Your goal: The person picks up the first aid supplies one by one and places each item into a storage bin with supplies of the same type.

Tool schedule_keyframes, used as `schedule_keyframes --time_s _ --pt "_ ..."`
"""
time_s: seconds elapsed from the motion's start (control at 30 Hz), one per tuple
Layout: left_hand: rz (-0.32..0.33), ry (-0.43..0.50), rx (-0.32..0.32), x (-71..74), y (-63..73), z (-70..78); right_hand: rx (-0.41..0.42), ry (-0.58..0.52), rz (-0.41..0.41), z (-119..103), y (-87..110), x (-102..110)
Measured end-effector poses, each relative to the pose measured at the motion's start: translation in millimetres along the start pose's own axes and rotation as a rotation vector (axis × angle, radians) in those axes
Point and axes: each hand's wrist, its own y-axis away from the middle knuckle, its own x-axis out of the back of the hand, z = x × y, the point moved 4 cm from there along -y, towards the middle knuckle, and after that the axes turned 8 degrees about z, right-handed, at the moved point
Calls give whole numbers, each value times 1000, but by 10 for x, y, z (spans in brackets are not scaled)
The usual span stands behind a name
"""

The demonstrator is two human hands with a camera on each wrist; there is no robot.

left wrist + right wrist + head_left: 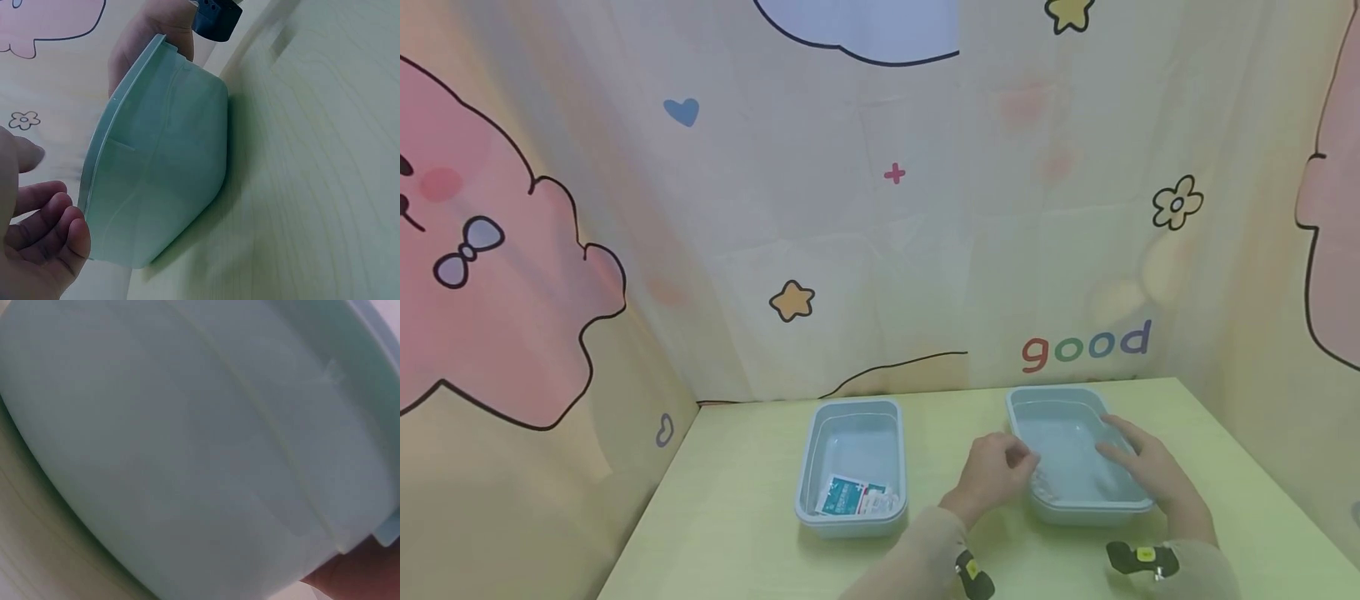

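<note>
My left hand (996,473) is at the left rim of a light-blue plastic bin (1078,505) on the right. In the left wrist view its thumb (28,154) stands apart from its loosely curled fingers (53,228), and nothing shows between them. Just below those fingertips, in the bin's front left corner, is a clear crinkled thing (1042,483); contact with it cannot be told. My right hand (1153,471) holds the bin's right side, thumb over the inside and fingers by the rim. Close up, the right wrist view shows the bin's outer wall (156,456).
A second light-blue bin (850,527) stands to the left on the pale wooden table (730,500). It contains a teal-and-white packet (842,495) and a clear wrapped item (880,502). A printed curtain (865,225) hangs behind the table.
</note>
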Motion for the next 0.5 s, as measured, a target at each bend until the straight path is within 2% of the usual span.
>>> schedule_keyframes --time_s 0.1,0.27,0.5 --pt "5 20 14 19 3 -29 -1 -2 -5 17 -7 -5" --pt "15 41 -2 44 11 -70 -25 15 -15 62 -33 -8" --pt "-7 57 -25 58 69 -129 -31 35 -14 75 -48 -10"
